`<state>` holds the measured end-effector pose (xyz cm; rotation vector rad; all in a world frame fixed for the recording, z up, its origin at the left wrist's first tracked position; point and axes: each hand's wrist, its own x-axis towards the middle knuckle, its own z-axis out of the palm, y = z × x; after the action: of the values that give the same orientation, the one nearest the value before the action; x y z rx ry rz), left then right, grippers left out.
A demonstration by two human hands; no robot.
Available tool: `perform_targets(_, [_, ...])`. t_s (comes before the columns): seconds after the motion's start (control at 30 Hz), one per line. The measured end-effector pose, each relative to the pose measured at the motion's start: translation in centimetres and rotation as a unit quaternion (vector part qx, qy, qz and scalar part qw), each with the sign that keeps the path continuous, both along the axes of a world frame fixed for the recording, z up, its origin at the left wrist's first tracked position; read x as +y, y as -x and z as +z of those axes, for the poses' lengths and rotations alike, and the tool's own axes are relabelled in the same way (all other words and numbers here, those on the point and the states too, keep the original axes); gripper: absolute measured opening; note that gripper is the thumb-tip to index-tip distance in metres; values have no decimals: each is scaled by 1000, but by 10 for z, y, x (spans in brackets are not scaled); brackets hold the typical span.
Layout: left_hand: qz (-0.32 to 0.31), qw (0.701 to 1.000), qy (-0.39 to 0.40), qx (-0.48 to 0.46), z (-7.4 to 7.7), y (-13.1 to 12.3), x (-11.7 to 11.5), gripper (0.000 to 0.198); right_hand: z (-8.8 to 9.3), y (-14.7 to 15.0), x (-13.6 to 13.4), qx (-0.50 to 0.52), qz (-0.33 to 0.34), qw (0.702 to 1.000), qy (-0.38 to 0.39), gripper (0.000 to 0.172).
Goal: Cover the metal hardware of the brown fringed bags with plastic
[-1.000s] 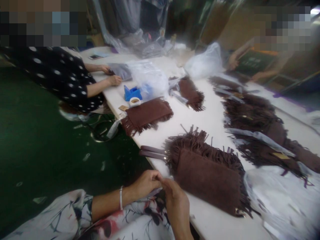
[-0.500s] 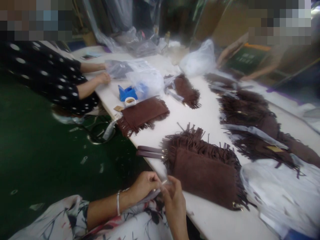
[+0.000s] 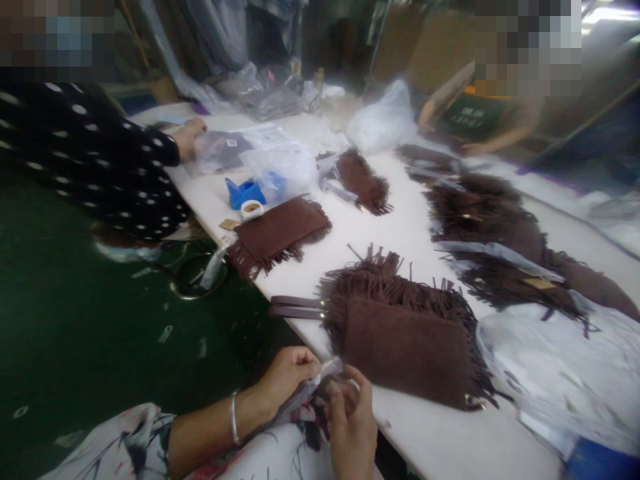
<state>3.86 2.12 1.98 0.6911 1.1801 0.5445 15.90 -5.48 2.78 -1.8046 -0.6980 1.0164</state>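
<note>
My left hand [image 3: 287,380], with a silver bangle at its wrist, pinches a strip of clear plastic wrap [image 3: 331,366] above my lap. A narrow greyish length in the wrap trails below that hand. My right hand [image 3: 353,417] is curled close beside it, fingers bent together; what lies in them is hard to make out. Just beyond both hands, a dark brown fringed suede bag [image 3: 407,343] lies flat on the white table [image 3: 395,233]. Its strap loop [image 3: 295,307] sticks out over the table's near edge, and a gold clasp shows at its right corner.
Another fringed bag [image 3: 283,227] lies by a tape roll [image 3: 252,210] and a blue tape dispenser [image 3: 245,192]. Several brown bags [image 3: 495,213] are heaped at right, behind white plastic bags [image 3: 560,373]. Co-workers stand at left, in a polka-dot sleeve [image 3: 100,160], and at far right.
My right hand's fingers have drawn slightly away from my left, and more of the plastic shows between them. The co-worker at left has reached farther across the table. The view has shifted slightly.
</note>
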Motion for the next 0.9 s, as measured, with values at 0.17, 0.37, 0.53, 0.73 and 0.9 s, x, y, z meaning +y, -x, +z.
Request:
perform_targets(0.17, [-40,990,-125,48,1,0,-4,23,-12,-4,-5,41,18,998,44,45])
perform_targets(0.37, [-157,865,-441,180,12,5,-14,27,-30,4,5,328,-13,943,61,47])
perform_targets(0.53, [-204,780,-552,214,6,11,-18,29,-33,7,8,376,-35,924,59,41])
perform_targets(0.73, [-157,850,-448,229,5,8,-20,21,-37,11,13,395,-50,916,37,43])
perform_targets(0.9, [-27,944,-221,244,-4,0,-22,13,-44,17,13,369,-92,924,45,48])
